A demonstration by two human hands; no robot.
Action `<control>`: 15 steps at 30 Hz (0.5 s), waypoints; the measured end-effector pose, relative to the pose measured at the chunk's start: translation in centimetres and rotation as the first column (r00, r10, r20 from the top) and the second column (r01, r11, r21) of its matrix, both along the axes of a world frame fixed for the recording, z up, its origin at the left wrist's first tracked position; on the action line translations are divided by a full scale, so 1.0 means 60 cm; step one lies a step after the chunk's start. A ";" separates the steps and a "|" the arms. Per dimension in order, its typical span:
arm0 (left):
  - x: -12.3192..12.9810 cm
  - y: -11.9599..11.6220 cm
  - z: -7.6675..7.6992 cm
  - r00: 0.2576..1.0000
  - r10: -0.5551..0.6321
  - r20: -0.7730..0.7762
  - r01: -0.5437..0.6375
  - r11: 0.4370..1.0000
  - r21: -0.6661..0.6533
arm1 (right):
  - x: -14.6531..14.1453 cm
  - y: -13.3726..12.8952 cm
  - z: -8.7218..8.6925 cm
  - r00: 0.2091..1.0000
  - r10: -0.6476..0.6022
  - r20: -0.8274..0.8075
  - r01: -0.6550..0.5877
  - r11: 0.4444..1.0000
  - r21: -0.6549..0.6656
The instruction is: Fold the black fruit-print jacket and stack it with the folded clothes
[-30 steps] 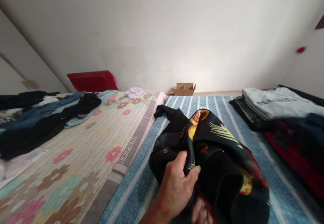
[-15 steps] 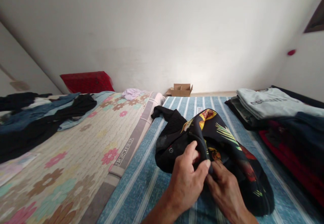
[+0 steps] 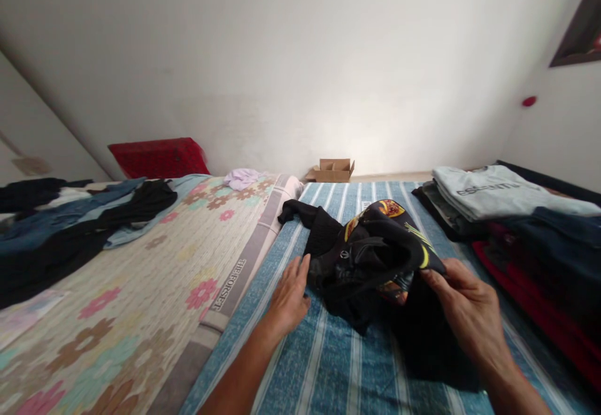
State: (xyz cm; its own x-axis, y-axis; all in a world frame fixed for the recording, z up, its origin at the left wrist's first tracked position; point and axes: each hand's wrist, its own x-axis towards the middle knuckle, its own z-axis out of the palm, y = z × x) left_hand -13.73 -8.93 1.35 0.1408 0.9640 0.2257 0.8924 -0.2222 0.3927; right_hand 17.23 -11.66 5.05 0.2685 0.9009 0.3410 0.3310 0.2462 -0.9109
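Observation:
A bunched black garment [image 3: 347, 261] with a yellow, red and green print lies on the blue striped sheet [image 3: 310, 365]; its exact kind cannot be made out. A narrow black end of it trails to the upper left. My right hand [image 3: 469, 305] pinches the printed edge at the right between thumb and fingers, lifting it a little. Beside the garment's left edge is my left hand [image 3: 288, 296], fingers stretched out, its tips close to or touching the cloth. Dark folds hide the inside of the garment.
Folded clothes, a grey sweatshirt [image 3: 507, 189] on top and a navy piece [image 3: 554, 240] nearer, stack at the right. Dark clothes [image 3: 94, 236] lie on the flowered bedcover [image 3: 154, 290] at left. A cardboard box [image 3: 334, 169] and red case [image 3: 159, 157] stand by the wall.
My hands, close together on the garment before, have moved apart: the left to the left, off its grip, the right to the right with the edge. The garment has opened and shifted shape.

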 end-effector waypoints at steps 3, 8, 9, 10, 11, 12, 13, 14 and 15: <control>0.017 0.038 -0.008 0.996 -0.038 0.078 0.032 0.997 0.073 | 0.013 0.004 0.012 0.989 -0.049 0.140 0.045 0.998 0.036; 0.030 0.090 0.025 0.853 -0.106 0.511 0.086 0.994 0.062 | 0.005 0.009 0.030 0.899 0.048 -0.435 -0.134 0.976 -0.171; 0.031 0.095 0.037 0.780 -0.070 0.622 0.069 0.997 0.026 | 0.002 0.012 0.032 0.820 0.038 -0.571 -0.165 0.971 -0.172; 0.032 0.098 0.049 0.689 -0.017 0.725 0.042 0.999 -0.016 | -0.001 0.017 0.033 0.740 0.019 -0.673 -0.174 0.971 -0.163; 0.034 0.099 0.063 0.585 0.039 0.810 0.012 0.998 -0.057 | -0.002 0.022 0.033 0.672 -0.003 -0.741 -0.168 0.973 -0.156; 0.035 0.099 0.077 0.477 0.082 0.875 -0.012 0.996 -0.086 | -0.003 0.027 0.033 0.623 -0.025 -0.782 -0.155 0.976 -0.154; 0.036 0.099 0.092 0.380 0.100 0.919 -0.034 0.995 -0.094 | -0.003 0.032 0.033 0.592 -0.044 -0.804 -0.140 0.978 -0.157; 0.037 0.099 0.107 0.306 0.088 0.948 -0.056 0.996 -0.074 | -0.001 0.036 0.033 0.576 -0.050 -0.816 -0.138 0.978 -0.158; 0.037 0.099 0.121 0.263 0.052 0.964 -0.085 0.996 -0.031 | 0.000 0.039 0.034 0.573 -0.040 -0.818 -0.150 0.977 -0.153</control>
State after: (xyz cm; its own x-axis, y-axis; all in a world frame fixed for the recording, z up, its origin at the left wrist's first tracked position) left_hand -11.50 -3.02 8.62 -0.2615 0.9508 0.1662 -0.1243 -0.2039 0.9711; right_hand 17.24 -9.31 7.07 0.2932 0.9411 -0.1687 -0.5808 0.0352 -0.8133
